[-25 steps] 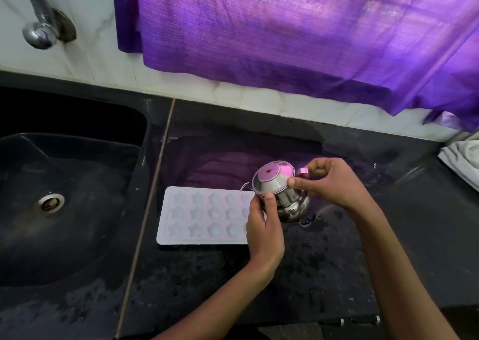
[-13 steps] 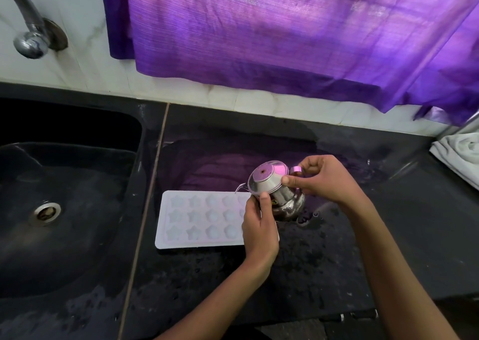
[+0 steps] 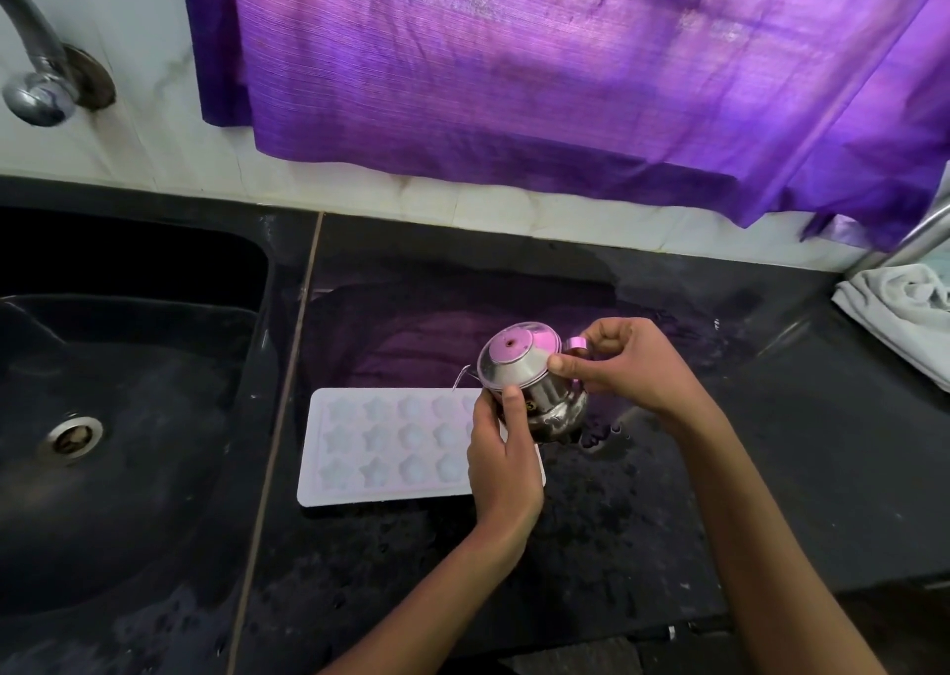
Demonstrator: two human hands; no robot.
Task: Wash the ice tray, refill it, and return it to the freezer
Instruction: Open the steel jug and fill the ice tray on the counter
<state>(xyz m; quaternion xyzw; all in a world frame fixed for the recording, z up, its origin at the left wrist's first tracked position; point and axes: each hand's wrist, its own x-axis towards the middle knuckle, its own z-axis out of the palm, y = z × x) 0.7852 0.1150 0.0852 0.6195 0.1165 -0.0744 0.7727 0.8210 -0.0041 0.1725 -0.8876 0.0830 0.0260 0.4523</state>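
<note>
A white ice tray point(image 3: 390, 443) with star-shaped moulds lies flat on the black counter, just right of the sink. Over its right end I hold a small steel kettle point(image 3: 529, 381) with a lid, tilted so its thin spout points left over the tray. My left hand point(image 3: 501, 461) grips the kettle's body from below and covers the tray's right end. My right hand point(image 3: 629, 361) holds the kettle's handle, thumb pressed on the lid's edge. No water stream is visible.
A black sink point(image 3: 103, 391) with a steel drain point(image 3: 72, 438) lies at the left under a curved tap point(image 3: 36, 83). A purple curtain point(image 3: 565, 73) hangs over the back wall. A white cloth point(image 3: 905, 309) lies at the right edge. The counter point(image 3: 771, 469) is wet.
The kettle stays tilted over the tray's right end in both hands. The view has shifted slightly; the hands and tray keep their places.
</note>
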